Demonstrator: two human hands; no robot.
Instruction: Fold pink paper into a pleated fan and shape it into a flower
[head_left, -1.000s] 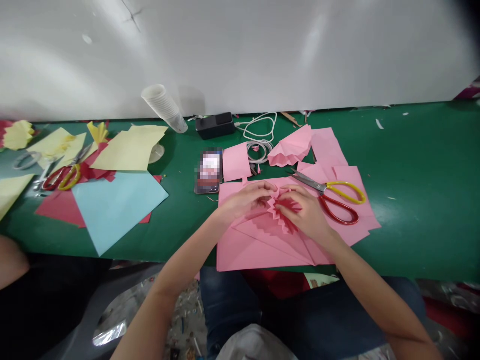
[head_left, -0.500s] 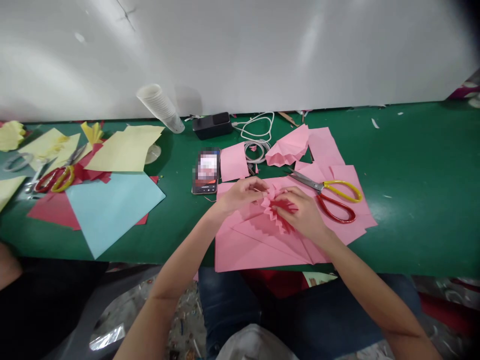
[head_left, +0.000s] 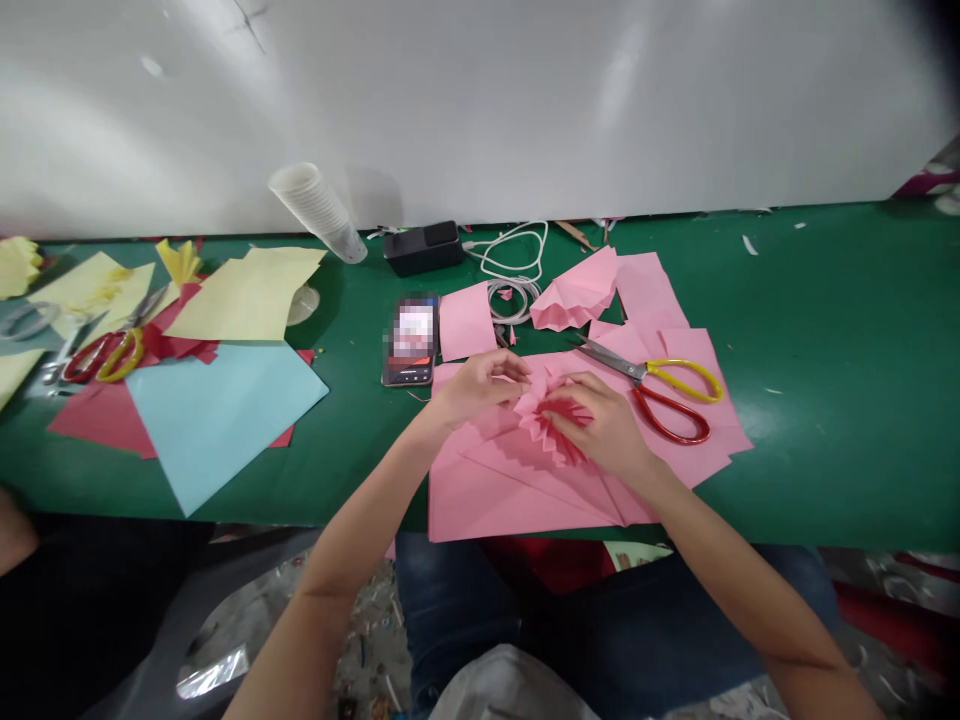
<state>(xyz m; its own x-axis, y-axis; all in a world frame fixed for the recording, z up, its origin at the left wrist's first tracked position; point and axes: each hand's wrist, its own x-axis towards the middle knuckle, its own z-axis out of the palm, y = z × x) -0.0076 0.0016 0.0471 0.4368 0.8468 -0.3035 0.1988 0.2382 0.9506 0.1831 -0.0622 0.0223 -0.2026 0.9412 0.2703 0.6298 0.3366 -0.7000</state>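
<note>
Between my hands is a pleated pink paper [head_left: 541, 425] with zigzag edges, partly hidden by my fingers. My left hand [head_left: 491, 385] pinches its upper left edge with curled fingers. From the right, my right hand [head_left: 596, 420] grips the folds between thumb and fingers. Under them lies a stack of pink paper sheets [head_left: 480, 500]. Scissors [head_left: 637, 373] with one yellow and one red handle rest on the pink paper to the right of my right hand, blades apart. Another pleated pink paper fan [head_left: 576, 290] lies behind my hands.
A phone [head_left: 411, 340] lies left of the pink sheets. Behind it are a black box [head_left: 424, 248], a coiled white cable [head_left: 514, 300] and leaning stacked cups [head_left: 319, 212]. Blue paper [head_left: 229, 415], yellow paper [head_left: 244, 295] and second scissors [head_left: 112, 352] lie left. A person's arm [head_left: 13, 530] shows at lower left.
The pleated pink paper has spread wider between my hands, showing more of its folds. My left fingers have shifted slightly; my right hand stays in nearly the same place.
</note>
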